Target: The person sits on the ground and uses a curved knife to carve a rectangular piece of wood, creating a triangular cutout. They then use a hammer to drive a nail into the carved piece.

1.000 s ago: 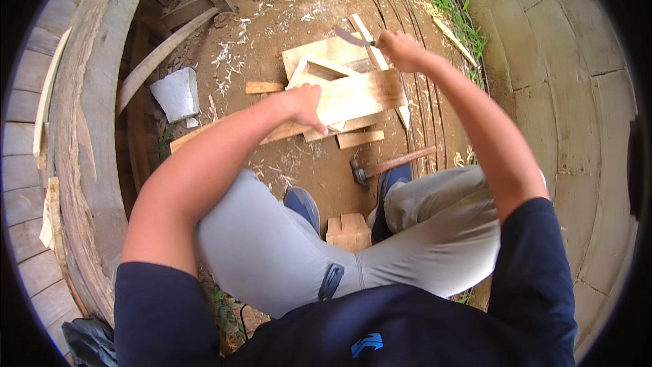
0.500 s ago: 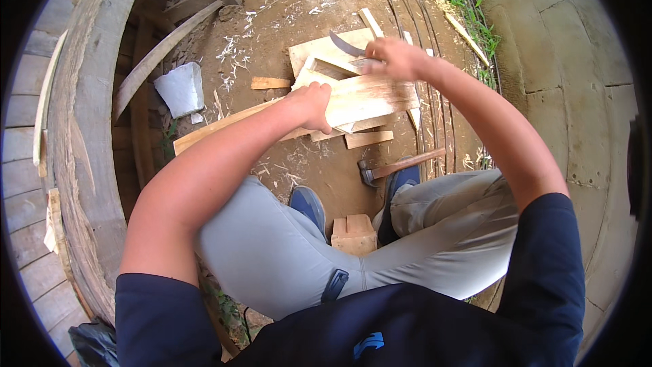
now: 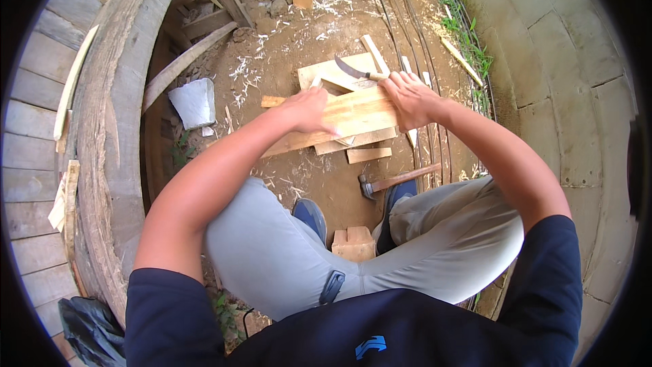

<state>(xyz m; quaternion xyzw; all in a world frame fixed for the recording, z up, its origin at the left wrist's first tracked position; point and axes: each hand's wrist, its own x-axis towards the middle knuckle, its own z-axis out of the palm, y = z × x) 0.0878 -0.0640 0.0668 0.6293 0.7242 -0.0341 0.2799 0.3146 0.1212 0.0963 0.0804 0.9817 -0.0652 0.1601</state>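
A long, flat wooden board (image 3: 360, 112) lies across a loose pile of planks on the ground. My left hand (image 3: 311, 109) grips its middle, thumb on the upper face. At the board's right end, my right hand (image 3: 413, 98) is closed over it with fingers along the far edge. A knife with a dark curved blade (image 3: 349, 66) rests on the pile just beyond the board. Its handle tip reaches my right fingertips, but the hand appears to grip only the board. Below the pile, a hammer (image 3: 397, 180) with a wooden handle lies beside my right shoe.
A pale stone block (image 3: 193, 104) sits left of the pile. A small wooden block (image 3: 353, 244) is between my feet. Dark cables (image 3: 420, 27) run along the right, near a concrete wall (image 3: 543, 75). Wood shavings litter the dirt; a thick timber beam (image 3: 112, 143) stands at left.
My right hand has come away from the knife, down onto the board's right end. The knife now rests on the pile. The board's upper face looks yellower than before.
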